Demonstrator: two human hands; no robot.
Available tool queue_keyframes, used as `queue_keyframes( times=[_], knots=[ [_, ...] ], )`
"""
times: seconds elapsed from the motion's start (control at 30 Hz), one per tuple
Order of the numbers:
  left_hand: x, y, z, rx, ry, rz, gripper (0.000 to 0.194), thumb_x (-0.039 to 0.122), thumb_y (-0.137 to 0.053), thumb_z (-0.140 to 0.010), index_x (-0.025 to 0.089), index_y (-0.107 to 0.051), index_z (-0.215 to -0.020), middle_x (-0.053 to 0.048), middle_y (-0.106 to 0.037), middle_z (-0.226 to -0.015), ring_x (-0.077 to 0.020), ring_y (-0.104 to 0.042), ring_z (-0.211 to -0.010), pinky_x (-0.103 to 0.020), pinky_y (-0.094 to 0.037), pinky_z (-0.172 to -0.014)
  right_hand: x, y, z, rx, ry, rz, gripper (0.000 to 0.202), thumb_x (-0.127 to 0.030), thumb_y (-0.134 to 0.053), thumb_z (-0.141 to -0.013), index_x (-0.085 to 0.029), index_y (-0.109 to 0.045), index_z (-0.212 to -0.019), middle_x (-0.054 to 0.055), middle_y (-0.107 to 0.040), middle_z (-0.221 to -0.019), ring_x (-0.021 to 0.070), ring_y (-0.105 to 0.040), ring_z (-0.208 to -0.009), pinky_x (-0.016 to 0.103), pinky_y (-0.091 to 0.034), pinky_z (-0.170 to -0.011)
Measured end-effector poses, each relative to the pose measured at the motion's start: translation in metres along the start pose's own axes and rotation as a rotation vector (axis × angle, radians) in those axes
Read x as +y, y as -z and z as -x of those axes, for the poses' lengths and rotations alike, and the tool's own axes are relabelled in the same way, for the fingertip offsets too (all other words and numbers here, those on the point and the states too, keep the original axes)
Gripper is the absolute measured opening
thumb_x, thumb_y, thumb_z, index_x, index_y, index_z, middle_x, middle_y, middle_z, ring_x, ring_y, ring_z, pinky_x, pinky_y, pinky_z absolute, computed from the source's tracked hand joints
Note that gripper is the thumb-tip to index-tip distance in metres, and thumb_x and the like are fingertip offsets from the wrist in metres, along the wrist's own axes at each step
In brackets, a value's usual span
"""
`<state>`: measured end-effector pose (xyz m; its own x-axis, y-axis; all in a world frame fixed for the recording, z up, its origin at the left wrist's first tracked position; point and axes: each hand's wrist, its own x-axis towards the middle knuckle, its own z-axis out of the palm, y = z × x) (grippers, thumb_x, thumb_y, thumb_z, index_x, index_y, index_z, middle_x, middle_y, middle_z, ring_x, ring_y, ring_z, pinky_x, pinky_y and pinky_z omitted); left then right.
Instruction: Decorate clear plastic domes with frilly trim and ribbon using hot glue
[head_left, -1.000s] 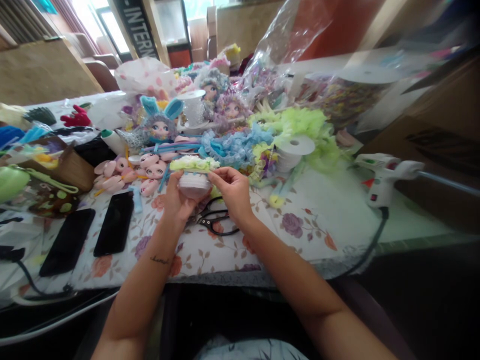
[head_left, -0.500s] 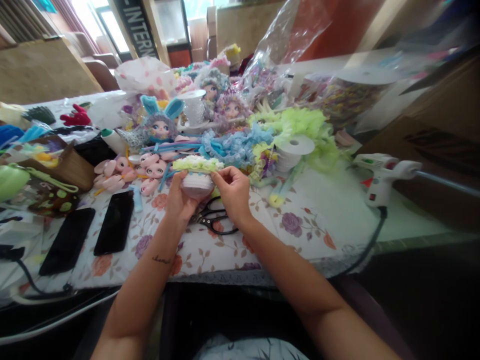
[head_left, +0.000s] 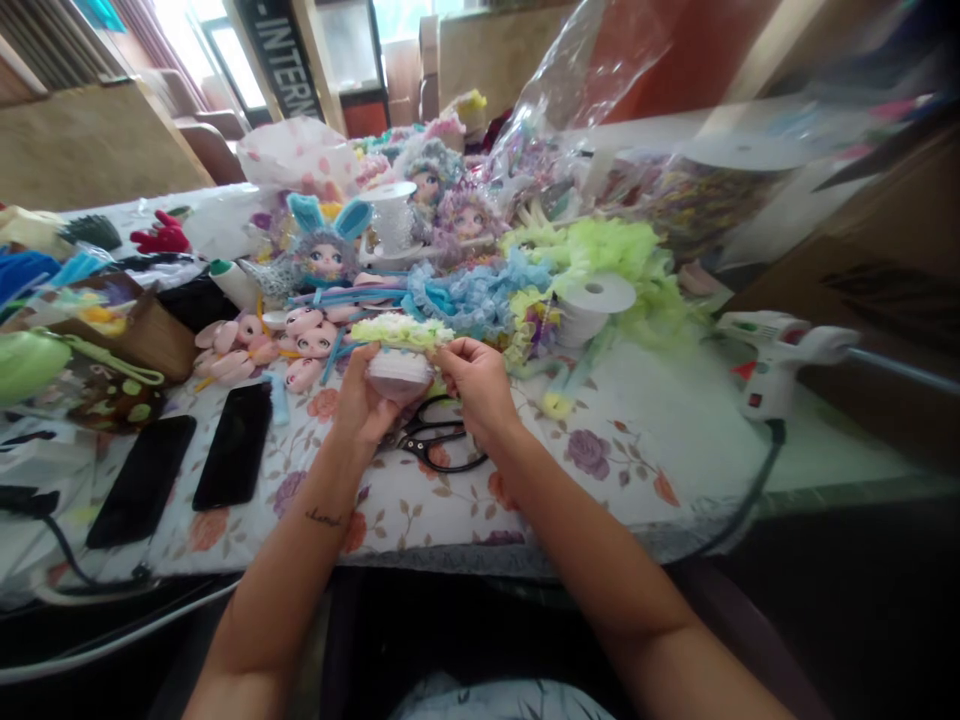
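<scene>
My left hand point(head_left: 361, 405) is closed around a small white rounded piece point(head_left: 399, 374) and holds it up over the table. Yellow-green and white ruffled trim point(head_left: 397, 330) runs along the top of this piece. At the trim's right end, the thumb and fingers of my right hand point(head_left: 480, 385) are pinched together on its edge. Black-handled scissors point(head_left: 442, 465) lie on the flowered cloth just below my hands, their blades partly hidden by the left one. Behind the piece are blue ruffled trim point(head_left: 472, 295) and pink doll heads point(head_left: 311, 340).
Two dark phones point(head_left: 234, 445) lie at left. A white glue gun point(head_left: 772, 360) stands at right, its cable hanging over the table edge. A white spool point(head_left: 596, 300), lime ruffles point(head_left: 630, 255) and a blue-eared doll point(head_left: 326, 245) crowd the back. A cardboard box point(head_left: 847, 270) stands far right.
The whole view has shifted slightly. My right hand has moved a little to the right along the trim's end, while my left hand keeps its hold on the white piece.
</scene>
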<state>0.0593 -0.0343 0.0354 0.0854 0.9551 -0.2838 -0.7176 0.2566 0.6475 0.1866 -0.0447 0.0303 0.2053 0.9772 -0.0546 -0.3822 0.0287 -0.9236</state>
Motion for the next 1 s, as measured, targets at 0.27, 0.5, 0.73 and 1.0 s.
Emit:
queue_keyframes(
  times=[0.27, 0.5, 0.73, 1.0],
  knots=[
    [0.005, 0.001, 0.002, -0.048, 0.055, -0.033, 0.022, 0.025, -0.054, -0.086, 0.015, -0.064, -0.103, -0.006, -0.075, -0.090, -0.0198, -0.071, -0.078, -0.038, -0.061, -0.078, -0.006, 0.009, -0.002, -0.051, -0.025, -0.021, 0.030, -0.033, -0.082, -0.052, -0.018, -0.056, -0.054, -0.008, -0.047, -0.051, 0.0052, -0.030, -0.048, 0.023, -0.024, -0.047],
    [0.008, 0.005, 0.001, -0.084, 0.086, -0.011, 0.028, 0.029, -0.051, -0.092, 0.017, -0.062, -0.114, -0.005, -0.075, -0.093, -0.0198, -0.072, -0.080, -0.036, -0.062, -0.075, -0.008, 0.011, 0.000, -0.105, -0.036, -0.036, 0.037, -0.034, -0.085, -0.051, -0.019, -0.051, -0.054, -0.010, -0.044, -0.049, 0.0045, -0.028, -0.046, 0.023, -0.021, -0.045],
    [0.005, 0.011, 0.001, -0.191, 0.079, -0.055, 0.043, 0.049, -0.053, -0.092, 0.018, -0.061, -0.121, -0.008, -0.074, -0.107, -0.0226, -0.071, -0.092, -0.039, -0.060, -0.082, -0.005, 0.014, -0.002, -0.103, -0.070, -0.024, 0.033, -0.033, -0.082, -0.055, -0.019, -0.052, -0.058, -0.009, -0.042, -0.047, 0.0053, -0.031, -0.044, 0.022, -0.019, -0.043],
    [0.003, 0.012, 0.001, -0.156, 0.058, -0.048, 0.041, 0.044, -0.060, -0.089, 0.019, -0.062, -0.121, -0.008, -0.074, -0.108, -0.0222, -0.071, -0.095, -0.039, -0.059, -0.088, 0.002, 0.016, -0.002, -0.102, -0.058, -0.038, 0.030, -0.030, -0.080, -0.059, -0.020, -0.053, -0.062, -0.008, -0.046, -0.050, 0.0067, -0.039, -0.046, 0.020, -0.027, -0.042]
  ],
)
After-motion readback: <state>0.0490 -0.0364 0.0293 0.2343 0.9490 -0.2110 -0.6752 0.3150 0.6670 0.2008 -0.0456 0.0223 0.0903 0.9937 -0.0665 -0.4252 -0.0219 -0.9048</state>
